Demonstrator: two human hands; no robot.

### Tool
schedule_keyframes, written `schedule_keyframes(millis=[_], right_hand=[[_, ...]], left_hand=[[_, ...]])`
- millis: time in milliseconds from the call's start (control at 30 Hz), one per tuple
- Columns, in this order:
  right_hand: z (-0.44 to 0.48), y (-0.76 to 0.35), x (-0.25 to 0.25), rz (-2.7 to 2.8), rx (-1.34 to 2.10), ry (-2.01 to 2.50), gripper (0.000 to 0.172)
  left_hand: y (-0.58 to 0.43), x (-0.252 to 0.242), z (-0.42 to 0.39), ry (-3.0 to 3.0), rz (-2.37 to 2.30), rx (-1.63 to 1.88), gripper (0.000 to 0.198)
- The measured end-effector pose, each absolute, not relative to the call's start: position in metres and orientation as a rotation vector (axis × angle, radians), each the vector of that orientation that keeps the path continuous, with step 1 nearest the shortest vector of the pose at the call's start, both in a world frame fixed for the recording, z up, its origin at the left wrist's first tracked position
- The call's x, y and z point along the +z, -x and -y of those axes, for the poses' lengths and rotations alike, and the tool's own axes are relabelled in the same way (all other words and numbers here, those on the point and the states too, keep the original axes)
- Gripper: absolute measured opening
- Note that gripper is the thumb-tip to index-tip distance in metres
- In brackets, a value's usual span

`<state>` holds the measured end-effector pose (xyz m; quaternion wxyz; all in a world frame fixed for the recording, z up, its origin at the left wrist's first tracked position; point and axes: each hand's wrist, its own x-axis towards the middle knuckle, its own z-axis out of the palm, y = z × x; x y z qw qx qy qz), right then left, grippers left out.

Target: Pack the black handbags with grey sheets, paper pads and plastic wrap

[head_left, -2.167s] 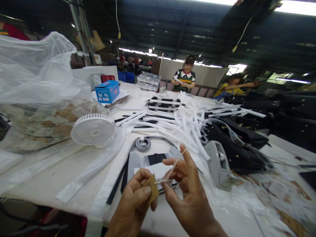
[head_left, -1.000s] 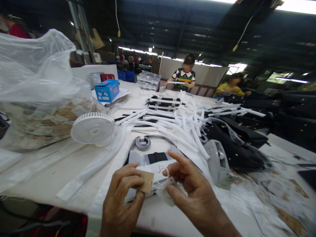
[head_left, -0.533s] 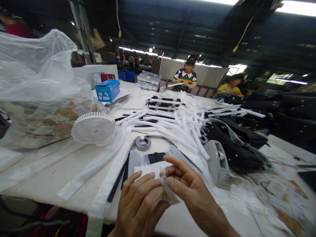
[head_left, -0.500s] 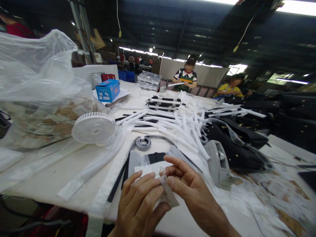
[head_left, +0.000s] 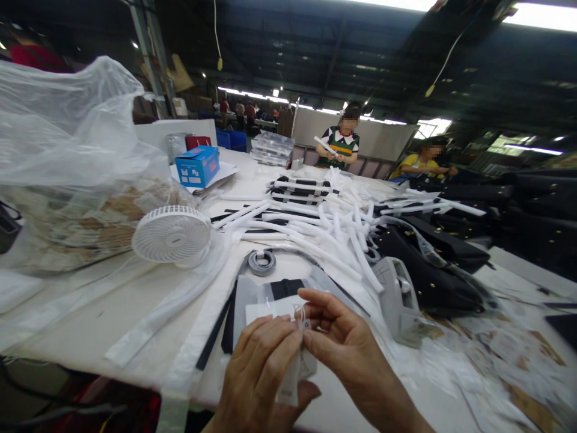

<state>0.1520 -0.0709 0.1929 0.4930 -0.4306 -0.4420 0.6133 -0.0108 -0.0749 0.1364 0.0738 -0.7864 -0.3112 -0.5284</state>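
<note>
Tags [head_left: 290, 388], lower centre: left hand [head_left: 265, 364] is clasping them, right hand [head_left: 345, 343] is pinching their top; I'm judging string [head_left: 303, 312] might snag if pinch loosens.

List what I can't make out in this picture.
All in the head view:
Print on the white tag: too small and blurred.
The white tag's upper part: hidden by the left grip.
The near part of the bag: hidden by the left grip and right grip.
The plastic sack: cut off by the left edge.
</note>
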Motion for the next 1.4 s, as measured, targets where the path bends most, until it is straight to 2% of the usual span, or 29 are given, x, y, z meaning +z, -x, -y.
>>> schedule_keyframes(millis=[100, 233, 367, 567, 667, 900, 967, 1100, 1233, 1400], right_hand=[[0.070, -0.152, 0.195, 1.076, 1.511, 1.036, 0.049], [0.069, -0.153, 0.194, 1.047, 1.586, 1.021, 0.048], [0.069, -0.155, 0.192, 1.040, 1.644, 1.001, 0.048], [0.069, -0.154, 0.194, 1.088, 1.663, 1.023, 0.050], [0.069, -0.152, 0.195, 1.141, 1.623, 1.068, 0.046], [0.071, -0.149, 0.192, 1.417, 1.371, 1.274, 0.014], [0.070, -0.149, 0.192, 1.469, 1.306, 1.300, 0.014], [0.069, -0.147, 0.194, 1.577, 1.203, 1.324, 0.024], [0.068, -0.146, 0.192, 1.742, 1.066, 1.321, 0.011], [0.066, -0.146, 0.185, 1.735, 0.825, 1.181, 0.009]], left_hand=[[0.012, 0.136, 0.080, 2.422, 1.083, -1.805, 0.027], [0.011, 0.148, 0.085, 2.340, 1.798, -2.268, 0.011], [0.009, 0.156, 0.082, 2.156, 2.226, -2.750, 0.031], [0.010, 0.147, 0.074, 2.116, 2.224, -3.122, 0.039], [0.011, 0.147, 0.075, 2.088, 2.320, -3.105, 0.041], [0.008, 0.156, 0.079, 2.023, 2.419, -2.803, 0.044], [0.006, 0.158, 0.081, 1.987, 2.431, -2.789, 0.043], [0.000, 0.162, 0.086, 1.998, 2.426, -2.715, 0.040], [-0.003, 0.165, 0.090, 2.013, 2.302, -2.568, 0.035], [0.000, 0.161, 0.087, 1.972, 2.394, -2.614, 0.034]])
